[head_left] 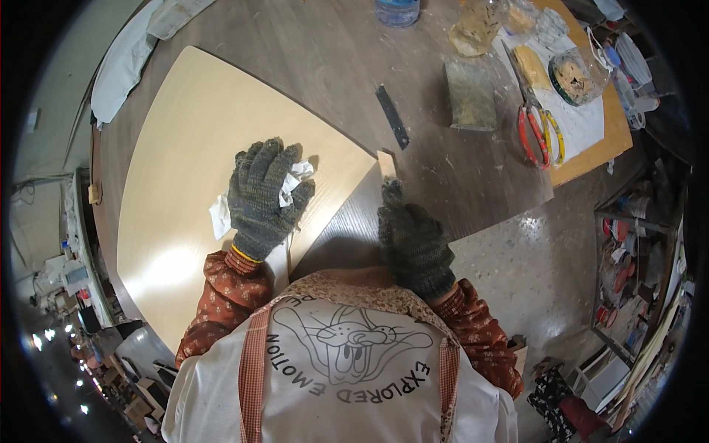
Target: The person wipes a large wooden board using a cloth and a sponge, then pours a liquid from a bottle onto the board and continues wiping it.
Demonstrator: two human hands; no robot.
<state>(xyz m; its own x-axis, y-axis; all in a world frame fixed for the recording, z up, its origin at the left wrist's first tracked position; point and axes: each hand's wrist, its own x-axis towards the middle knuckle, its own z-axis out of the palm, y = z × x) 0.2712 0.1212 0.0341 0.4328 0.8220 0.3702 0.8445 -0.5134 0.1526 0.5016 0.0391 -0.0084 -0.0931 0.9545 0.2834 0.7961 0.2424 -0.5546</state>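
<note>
A large pale wood-grain panel [185, 125] with a curved outer edge lies on the table. My left hand [266, 196], in a dark knitted glove, rests on it. Crumpled white tissue [297, 181] shows between its thumb and fingers, and more white sticks out on the glove's other side. My right hand [415, 240], gloved alike, is just right of the panel's corner. Its fingers are closed round a short flat strip [386, 164] with a pale, wood-coloured tip; the rest of that strip is hidden in the glove.
Beyond my right hand lie a black strip [392, 117] and a greenish-grey block [470, 96]. Scissors with red and yellow handles [538, 133], a round clear container [577, 77] and a cloudy plastic vessel [478, 28] are farther right. A shelf rack [628, 221] stands at the right.
</note>
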